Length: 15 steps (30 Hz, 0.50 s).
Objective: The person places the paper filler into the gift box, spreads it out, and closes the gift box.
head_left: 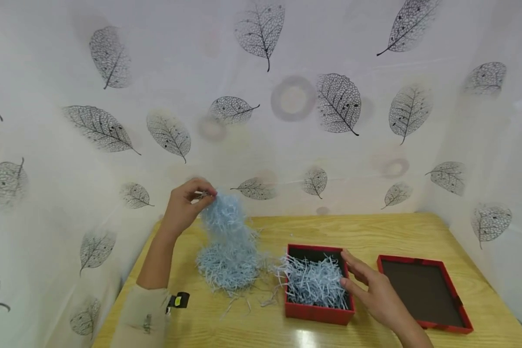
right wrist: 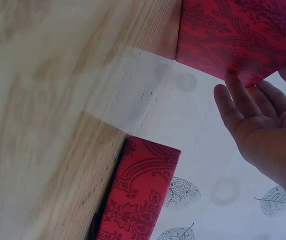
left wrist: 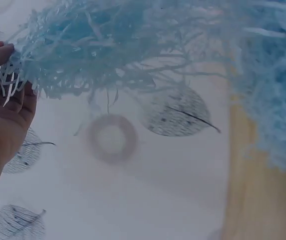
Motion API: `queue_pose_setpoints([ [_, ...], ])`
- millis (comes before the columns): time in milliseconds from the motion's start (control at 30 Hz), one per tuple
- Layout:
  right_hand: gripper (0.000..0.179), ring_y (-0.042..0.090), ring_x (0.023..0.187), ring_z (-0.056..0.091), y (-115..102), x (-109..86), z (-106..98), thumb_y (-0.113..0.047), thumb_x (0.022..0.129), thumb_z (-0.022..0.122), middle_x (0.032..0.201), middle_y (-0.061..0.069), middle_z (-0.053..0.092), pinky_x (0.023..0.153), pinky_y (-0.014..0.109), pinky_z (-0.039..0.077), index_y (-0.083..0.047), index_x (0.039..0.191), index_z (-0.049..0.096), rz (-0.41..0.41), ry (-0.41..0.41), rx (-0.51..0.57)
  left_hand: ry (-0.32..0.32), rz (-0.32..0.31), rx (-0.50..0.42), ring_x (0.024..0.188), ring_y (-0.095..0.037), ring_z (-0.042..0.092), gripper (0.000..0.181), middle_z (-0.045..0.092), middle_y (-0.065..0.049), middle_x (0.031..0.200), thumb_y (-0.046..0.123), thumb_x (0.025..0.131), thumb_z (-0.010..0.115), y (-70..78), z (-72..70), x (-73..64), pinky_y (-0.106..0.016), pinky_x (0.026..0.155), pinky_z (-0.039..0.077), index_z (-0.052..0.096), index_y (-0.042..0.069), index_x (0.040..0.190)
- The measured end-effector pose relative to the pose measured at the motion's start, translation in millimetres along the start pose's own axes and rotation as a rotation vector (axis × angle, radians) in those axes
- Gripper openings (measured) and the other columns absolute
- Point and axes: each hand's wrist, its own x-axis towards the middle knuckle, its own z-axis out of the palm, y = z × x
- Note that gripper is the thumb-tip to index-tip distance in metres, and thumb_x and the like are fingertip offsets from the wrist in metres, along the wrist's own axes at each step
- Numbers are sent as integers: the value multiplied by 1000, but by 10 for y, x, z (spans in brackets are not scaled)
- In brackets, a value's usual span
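Observation:
Pale blue shredded paper (head_left: 227,217) hangs in a long clump from my left hand (head_left: 187,203), which pinches its top between thumb and fingers. The clump reaches down to a loose pile of the same shredded paper (head_left: 226,268) on the table. In the left wrist view the held strands (left wrist: 108,50) stretch away from the fingertips. A red patterned box (head_left: 317,313) stands open at the centre right, with more shredded paper (head_left: 317,282) inside. My right hand (head_left: 376,290) rests with extended fingers against the box's right side; the right wrist view shows fingertips touching its wall (right wrist: 237,35).
A red box lid (head_left: 422,292) with a dark inside lies upturned to the right of the box. Stray strands (head_left: 269,297) are scattered on the wooden table (head_left: 226,328). A white cloth wall with leaf prints (head_left: 287,145) closes off the back and sides.

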Motion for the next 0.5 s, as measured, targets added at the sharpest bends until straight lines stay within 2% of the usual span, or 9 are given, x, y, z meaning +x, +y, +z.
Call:
queue_pose_setpoints([
  [100,69,44,139,54,0,0,-4,-29,103,71,164,16,42,104,52,52,-17,163,42,-2,5,-1,17,70,-47,99,-12,66,15,68,-10,109,-7,96,72,189,-20,104,-24,88,55,76,3,106],
  [200,69,44,139,55,3,-2,-5,-29,102,71,164,17,42,104,53,52,-16,163,42,-5,7,-1,14,109,-76,100,-12,66,15,69,-7,109,-8,95,73,368,-28,188,-25,89,55,76,2,105],
  [367,69,44,138,55,4,2,-3,-28,102,72,164,18,42,104,52,53,-16,163,42,-12,7,-2,16,136,-104,101,-14,67,14,69,-4,108,-8,95,73,607,-23,301,-27,90,55,75,2,104],
  [500,70,43,139,55,6,2,0,-28,102,72,164,17,42,104,52,53,-16,163,42,-12,3,2,24,151,-114,101,-16,68,12,69,-5,107,-7,95,73,731,0,378,-29,92,56,75,2,103],
])
